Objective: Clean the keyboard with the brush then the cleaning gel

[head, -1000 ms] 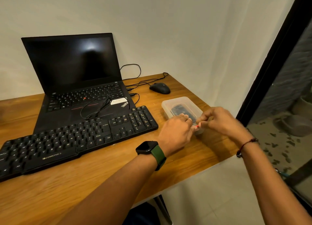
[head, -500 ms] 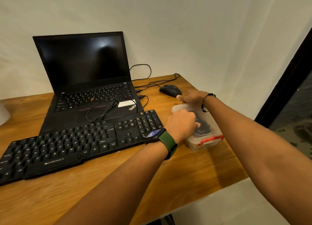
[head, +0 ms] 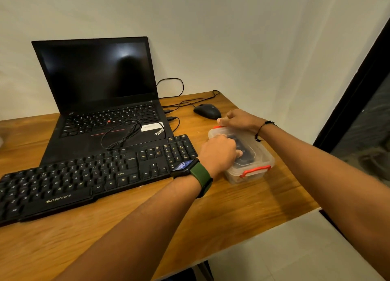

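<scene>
box (head: pixel 260 154): clear, lid on, dark things inside, on tabletop (head: pixel 242 213) right of keyboard (head: pixel 95 175) | left hand (head: pixel 219 154): curled fingers press lid | right hand (head: pixel 238 119): grips far red clip (head: pixel 217 127)

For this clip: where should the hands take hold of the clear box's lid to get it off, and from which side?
Probably at the two red latches on the short ends of the clear plastic box: the near latch from the desk's front edge, the far latch from the mouse side. The right hand already curls over the far end; the left hand rests on the lid.
</scene>
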